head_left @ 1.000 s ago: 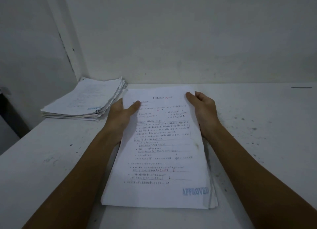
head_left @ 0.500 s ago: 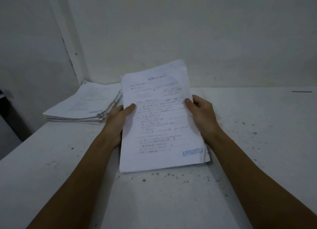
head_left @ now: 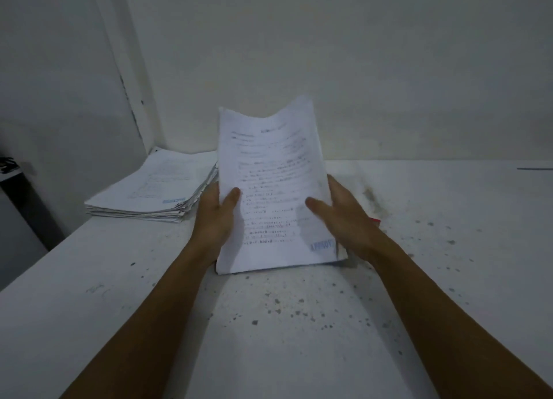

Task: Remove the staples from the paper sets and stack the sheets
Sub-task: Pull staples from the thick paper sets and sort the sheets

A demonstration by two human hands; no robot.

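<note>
A bundle of printed white sheets (head_left: 270, 171) with a blue stamp at its lower right stands almost upright, its bottom edge on the white table (head_left: 299, 324). My left hand (head_left: 217, 216) grips its left edge, thumb on the front page. My right hand (head_left: 344, 216) holds the right edge, thumb laid across the front and blurred by motion. The top edge of the bundle sags in the middle. No staple shows.
A second pile of papers (head_left: 155, 189) lies flat at the back left, against the wall corner. A small red thing (head_left: 375, 220) peeks out just behind my right hand. Dark specks dot the table. The table's left edge drops off beside a dark object (head_left: 12, 171).
The bundle lay flat on the table a second ago; both hands have tipped it up onto its bottom edge, steeper now than half a second ago. My right thumb has slid onto the front page.
</note>
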